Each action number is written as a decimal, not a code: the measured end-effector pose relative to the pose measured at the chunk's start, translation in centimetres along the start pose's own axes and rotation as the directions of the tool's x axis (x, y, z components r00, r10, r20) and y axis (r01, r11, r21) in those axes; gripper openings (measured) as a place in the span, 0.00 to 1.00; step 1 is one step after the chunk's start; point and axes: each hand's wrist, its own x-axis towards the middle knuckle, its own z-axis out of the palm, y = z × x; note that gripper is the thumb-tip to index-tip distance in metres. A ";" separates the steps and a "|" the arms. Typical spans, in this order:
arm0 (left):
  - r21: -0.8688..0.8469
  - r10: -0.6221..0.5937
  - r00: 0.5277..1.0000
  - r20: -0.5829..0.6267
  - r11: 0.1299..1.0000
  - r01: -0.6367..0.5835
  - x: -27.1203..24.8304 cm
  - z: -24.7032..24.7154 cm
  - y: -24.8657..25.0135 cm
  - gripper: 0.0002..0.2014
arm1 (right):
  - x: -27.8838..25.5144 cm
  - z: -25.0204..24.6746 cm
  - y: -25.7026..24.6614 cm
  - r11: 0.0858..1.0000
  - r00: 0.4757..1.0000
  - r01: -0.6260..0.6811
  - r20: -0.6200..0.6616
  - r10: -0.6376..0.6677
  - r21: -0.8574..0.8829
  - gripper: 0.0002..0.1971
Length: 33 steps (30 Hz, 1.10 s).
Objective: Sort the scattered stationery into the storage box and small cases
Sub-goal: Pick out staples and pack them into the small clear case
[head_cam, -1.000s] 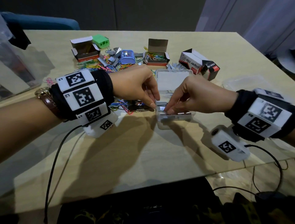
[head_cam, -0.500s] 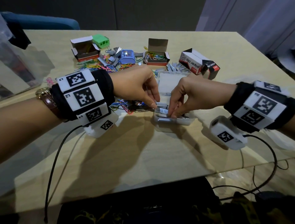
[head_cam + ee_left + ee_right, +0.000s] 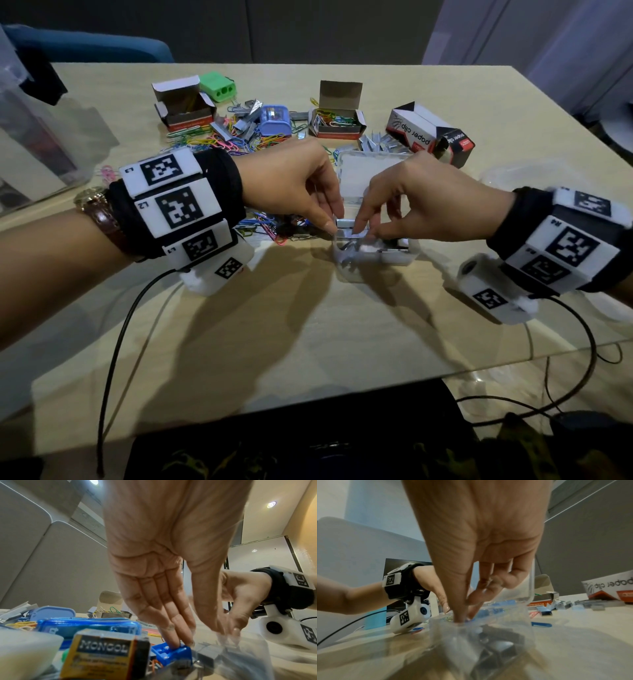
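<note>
From the head view, both the left hand (image 3: 291, 185) and right hand (image 3: 421, 205) pinched a staple strip (image 3: 346, 224) over the clear case (image 3: 376, 258). Left wrist: straight fingers (image 3: 171, 615) reached down. Right wrist: fingertips (image 3: 458, 616) dipped inside. Staples seem light, brittle; best held by their ends.

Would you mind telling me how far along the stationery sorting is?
Early. Some staple strips already lie in the clear case. Both the left hand and right hand are setting another strip in. Loose paper clips and staples remain scattered.
</note>
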 end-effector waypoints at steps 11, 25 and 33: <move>-0.022 0.003 1.000 -0.007 1.000 -0.003 0.0 0.0 0.0 0.13 | 0.8 0.8 0.0 0.994 0.992 0.107 0.063 -0.105 -0.024 0.04; -0.053 0.014 1.000 0.011 0.999 -0.013 0.0 -0.1 -0.3 0.14 | 0.8 0.7 -0.5 0.995 0.999 0.030 0.020 -0.028 -0.096 0.04; -0.072 0.007 1.000 0.018 0.997 -0.006 0.0 -0.1 -0.4 0.15 | 0.6 0.8 -0.9 0.992 0.998 -0.023 -0.057 0.017 -0.120 0.04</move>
